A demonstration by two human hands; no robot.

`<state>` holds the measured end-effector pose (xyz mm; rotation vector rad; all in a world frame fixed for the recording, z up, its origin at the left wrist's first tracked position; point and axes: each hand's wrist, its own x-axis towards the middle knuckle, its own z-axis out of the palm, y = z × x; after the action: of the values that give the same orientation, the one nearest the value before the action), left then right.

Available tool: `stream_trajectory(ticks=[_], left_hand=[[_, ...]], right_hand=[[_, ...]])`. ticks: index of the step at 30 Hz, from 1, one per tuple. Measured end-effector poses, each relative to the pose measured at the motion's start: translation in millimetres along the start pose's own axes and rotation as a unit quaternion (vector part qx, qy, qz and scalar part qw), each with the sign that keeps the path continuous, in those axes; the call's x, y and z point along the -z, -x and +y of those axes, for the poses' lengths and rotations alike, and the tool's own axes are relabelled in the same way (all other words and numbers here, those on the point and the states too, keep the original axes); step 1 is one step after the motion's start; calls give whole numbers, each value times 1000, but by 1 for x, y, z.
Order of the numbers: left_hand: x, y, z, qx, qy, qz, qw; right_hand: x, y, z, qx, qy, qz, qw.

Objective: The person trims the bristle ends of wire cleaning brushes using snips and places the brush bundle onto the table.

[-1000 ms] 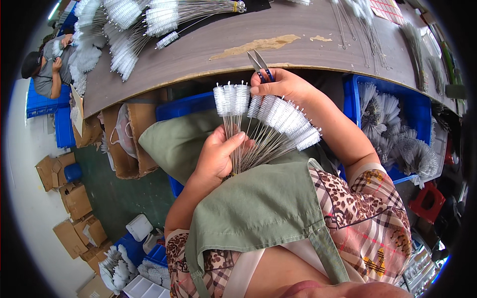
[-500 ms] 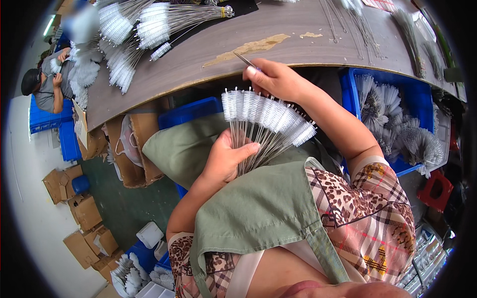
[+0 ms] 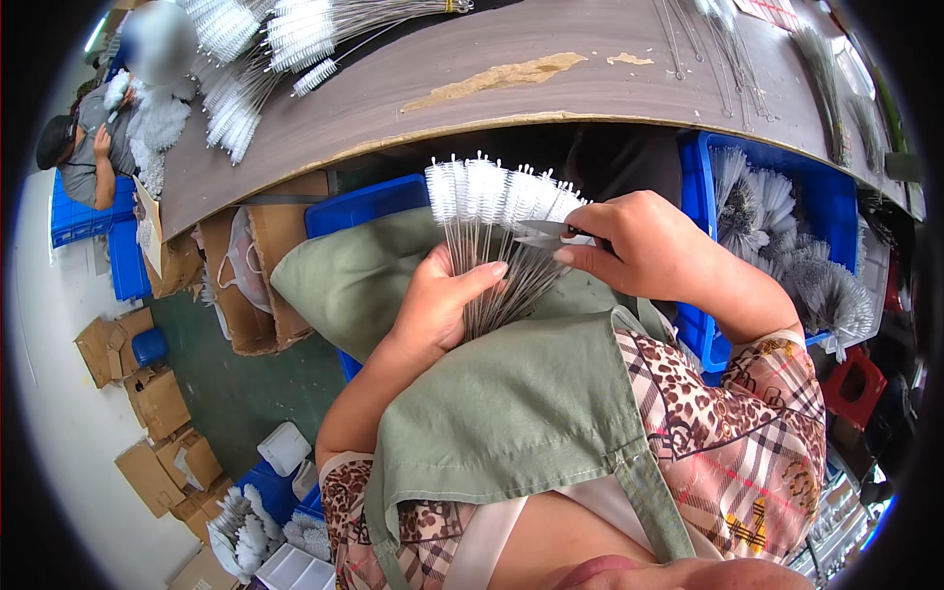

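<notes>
We hold a fan of thin twisted-wire brushes [image 3: 501, 221] over our lap, just below the table edge, a little toward twelve o'clock from the picture's middle. Their white bristle heads are short, fuzzy cylinders standing upright in a row; the grey wire stems gather downward into our left hand [image 3: 438, 305]. That hand is closed around the stems, thumb pressed across the front. Our right hand [image 3: 654, 246], at three o'clock of the fan, is curled tight on small metal scissors [image 3: 546, 234], whose shiny blades point left and touch the brushes just under the heads.

A soft, matte green apron [image 3: 511, 413] covers our lap. The table [image 3: 551, 84] at twelve o'clock is smooth brown board with pale chipped patches, and more brushes [image 3: 285, 44] lie on it at eleven o'clock. A blue plastic crate [image 3: 703, 211] at two o'clock holds heaped brushes. Plain brown cardboard boxes [image 3: 147, 433] sit on the floor at eight o'clock.
</notes>
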<state>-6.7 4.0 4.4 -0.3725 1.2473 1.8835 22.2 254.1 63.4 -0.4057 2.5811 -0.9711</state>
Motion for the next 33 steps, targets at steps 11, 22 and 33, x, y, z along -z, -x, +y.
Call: stream_trajectory(ticks=[11, 22, 33], left_hand=[[-12, 3, 3, -29, -52, 17, 998], [-8, 2, 1, -26, -44, 3, 999], [-9, 2, 3, -23, -40, 10, 999]], right_hand=[[-4, -9, 7, 19, -55, 18, 998], [-6, -9, 12, 37, -68, 28, 997], [-10, -12, 18, 34, -93, 26, 995]])
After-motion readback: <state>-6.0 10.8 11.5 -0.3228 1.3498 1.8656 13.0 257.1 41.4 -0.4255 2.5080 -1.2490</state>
